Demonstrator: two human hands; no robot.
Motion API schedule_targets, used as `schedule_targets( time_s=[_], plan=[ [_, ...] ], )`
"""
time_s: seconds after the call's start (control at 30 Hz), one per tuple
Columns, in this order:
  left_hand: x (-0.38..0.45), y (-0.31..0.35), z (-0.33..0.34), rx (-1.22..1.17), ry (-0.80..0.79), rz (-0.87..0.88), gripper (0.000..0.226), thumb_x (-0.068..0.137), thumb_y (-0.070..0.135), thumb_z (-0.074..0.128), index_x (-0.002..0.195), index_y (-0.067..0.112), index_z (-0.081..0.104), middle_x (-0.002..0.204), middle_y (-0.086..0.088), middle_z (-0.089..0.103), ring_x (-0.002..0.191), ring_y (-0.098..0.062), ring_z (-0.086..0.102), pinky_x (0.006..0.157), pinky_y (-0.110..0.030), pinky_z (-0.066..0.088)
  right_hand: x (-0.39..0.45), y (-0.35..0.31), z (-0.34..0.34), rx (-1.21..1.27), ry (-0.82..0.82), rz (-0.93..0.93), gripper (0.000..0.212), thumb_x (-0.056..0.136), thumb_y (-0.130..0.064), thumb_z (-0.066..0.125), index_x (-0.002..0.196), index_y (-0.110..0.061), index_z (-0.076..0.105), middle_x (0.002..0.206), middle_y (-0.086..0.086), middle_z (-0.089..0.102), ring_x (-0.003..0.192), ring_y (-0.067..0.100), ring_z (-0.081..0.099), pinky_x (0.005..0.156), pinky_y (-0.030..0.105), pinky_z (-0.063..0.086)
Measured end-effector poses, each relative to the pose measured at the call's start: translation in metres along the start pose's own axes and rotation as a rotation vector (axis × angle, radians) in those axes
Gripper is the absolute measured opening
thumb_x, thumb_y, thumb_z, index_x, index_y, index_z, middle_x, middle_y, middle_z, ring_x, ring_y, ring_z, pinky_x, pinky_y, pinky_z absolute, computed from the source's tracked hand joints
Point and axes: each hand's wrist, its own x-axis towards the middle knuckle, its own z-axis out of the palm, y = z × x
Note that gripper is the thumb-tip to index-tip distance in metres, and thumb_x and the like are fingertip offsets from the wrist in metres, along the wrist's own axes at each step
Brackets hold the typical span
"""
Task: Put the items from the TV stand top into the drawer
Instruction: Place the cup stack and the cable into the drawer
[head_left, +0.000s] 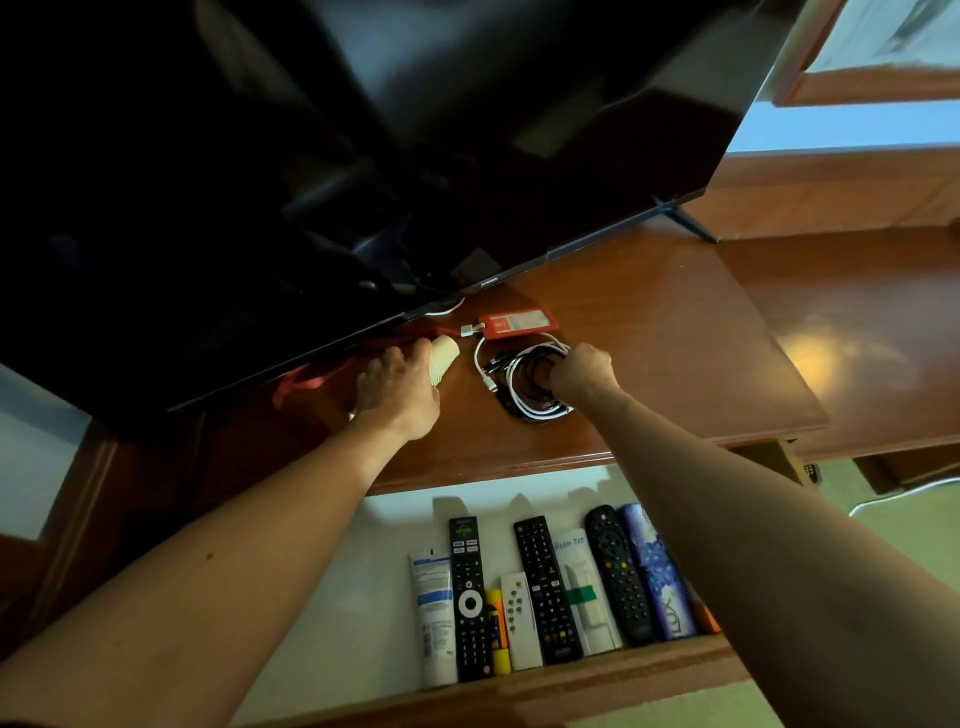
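Note:
On the brown TV stand top (649, 322), my left hand (397, 387) is closed around a cream ribbed bulb-like object (444, 356). My right hand (582, 371) grips a coil of black and white cables (519, 384). Behind the coil lies a red card holder (517, 323) with a white plug at its left end. A red strap (306, 382) runs under the TV's lower edge. Below the top, the drawer (332, 597) stands pulled out, with several remotes (470, 597), a tube and boxes lined along its front.
A large black TV (363, 156) tilts over the stand's left and centre, with its foot (688, 221) at the right. The stand's right part is bare wood. A white cable (904, 493) lies on the green floor at the right.

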Motion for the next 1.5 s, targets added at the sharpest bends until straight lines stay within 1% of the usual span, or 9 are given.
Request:
schedule_targets(
  time_s=[0.17, 0.27, 0.4, 0.6, 0.7, 0.87, 1.07, 1.27, 1.5],
  plan=[
    [-0.004, -0.001, 0.002, -0.002, -0.002, 0.011, 0.056, 0.092, 0.035, 0.062, 0.139, 0.022, 0.033, 0.131, -0.016, 0.051, 0.119, -0.037, 0.053, 0.093, -0.047, 0.044, 0.002, 0.008, 0.003, 0.211, -0.079, 0.084, 0.039, 0.096, -0.017, 0.054, 0.128, 0.004, 0.058, 0.119, 0.017, 0.065, 0.109, 0.033, 0.064, 0.084, 0.036, 0.050],
    [-0.003, -0.001, 0.002, -0.013, -0.007, 0.006, 0.057, 0.092, 0.035, 0.062, 0.139, 0.022, 0.033, 0.130, -0.016, 0.051, 0.118, -0.037, 0.053, 0.092, -0.048, 0.045, 0.003, 0.009, -0.003, 0.406, -0.136, 0.122, 0.031, 0.089, -0.017, 0.058, 0.115, 0.000, 0.066, 0.096, 0.010, 0.068, 0.087, 0.027, 0.066, 0.072, 0.036, 0.052],
    [-0.003, -0.001, 0.003, -0.061, -0.020, -0.018, 0.059, 0.091, 0.034, 0.064, 0.141, 0.024, 0.033, 0.131, -0.017, 0.052, 0.119, -0.038, 0.054, 0.094, -0.049, 0.045, 0.001, 0.010, -0.016, 0.413, -0.113, 0.034, 0.020, 0.089, -0.017, 0.053, 0.097, -0.001, 0.063, 0.076, 0.006, 0.056, 0.067, 0.020, 0.053, 0.058, 0.030, 0.043],
    [-0.009, -0.002, 0.004, -0.128, -0.044, -0.031, 0.055, 0.092, 0.032, 0.063, 0.138, 0.025, 0.033, 0.126, -0.017, 0.058, 0.117, -0.039, 0.055, 0.094, -0.051, 0.046, -0.011, 0.027, -0.023, 0.338, -0.161, -0.150, 0.025, 0.097, -0.018, 0.058, 0.095, 0.004, 0.069, 0.078, 0.015, 0.065, 0.064, 0.024, 0.055, 0.059, 0.034, 0.045],
    [-0.017, -0.005, 0.004, -0.167, -0.051, -0.040, 0.052, 0.092, 0.033, 0.063, 0.135, 0.025, 0.035, 0.124, -0.017, 0.058, 0.116, -0.040, 0.056, 0.093, -0.051, 0.047, -0.021, 0.039, -0.024, 0.322, -0.158, -0.190, 0.020, 0.096, -0.015, 0.058, 0.086, -0.002, 0.068, 0.069, 0.008, 0.061, 0.058, 0.020, 0.052, 0.056, 0.032, 0.042],
    [-0.042, -0.013, 0.005, -0.242, -0.015, -0.057, 0.052, 0.091, 0.035, 0.061, 0.135, 0.025, 0.035, 0.120, -0.018, 0.060, 0.110, -0.042, 0.059, 0.090, -0.049, 0.051, -0.045, 0.057, -0.021, 0.480, -0.171, -0.233, 0.016, 0.096, -0.010, 0.060, 0.089, -0.018, 0.072, 0.063, -0.002, 0.056, 0.058, 0.013, 0.049, 0.056, 0.028, 0.040],
    [-0.072, -0.027, 0.007, -0.297, 0.017, -0.070, 0.053, 0.090, 0.036, 0.064, 0.135, 0.024, 0.039, 0.118, -0.018, 0.063, 0.107, -0.042, 0.061, 0.085, -0.045, 0.050, -0.070, 0.067, -0.011, 0.510, -0.131, -0.275, 0.018, 0.096, -0.011, 0.059, 0.101, -0.019, 0.075, 0.071, -0.002, 0.060, 0.064, 0.013, 0.051, 0.062, 0.030, 0.041],
    [-0.112, -0.048, 0.008, -0.419, 0.052, -0.127, 0.058, 0.089, 0.039, 0.065, 0.140, 0.028, 0.038, 0.120, -0.014, 0.061, 0.104, -0.036, 0.062, 0.079, -0.040, 0.050, -0.104, 0.055, 0.015, 0.572, -0.237, -0.300, 0.019, 0.096, -0.008, 0.058, 0.096, -0.019, 0.074, 0.057, -0.012, 0.060, 0.056, 0.007, 0.052, 0.059, 0.027, 0.042],
    [-0.171, -0.095, 0.028, -0.605, 0.173, -0.254, 0.061, 0.083, 0.049, 0.064, 0.137, 0.039, 0.036, 0.120, -0.005, 0.064, 0.095, -0.030, 0.064, 0.078, -0.044, 0.055, -0.138, 0.039, 0.055, 0.652, -0.502, -0.334, 0.020, 0.098, -0.003, 0.053, 0.100, -0.009, 0.072, 0.057, -0.006, 0.050, 0.052, 0.010, 0.042, 0.052, 0.027, 0.035]
  ],
)
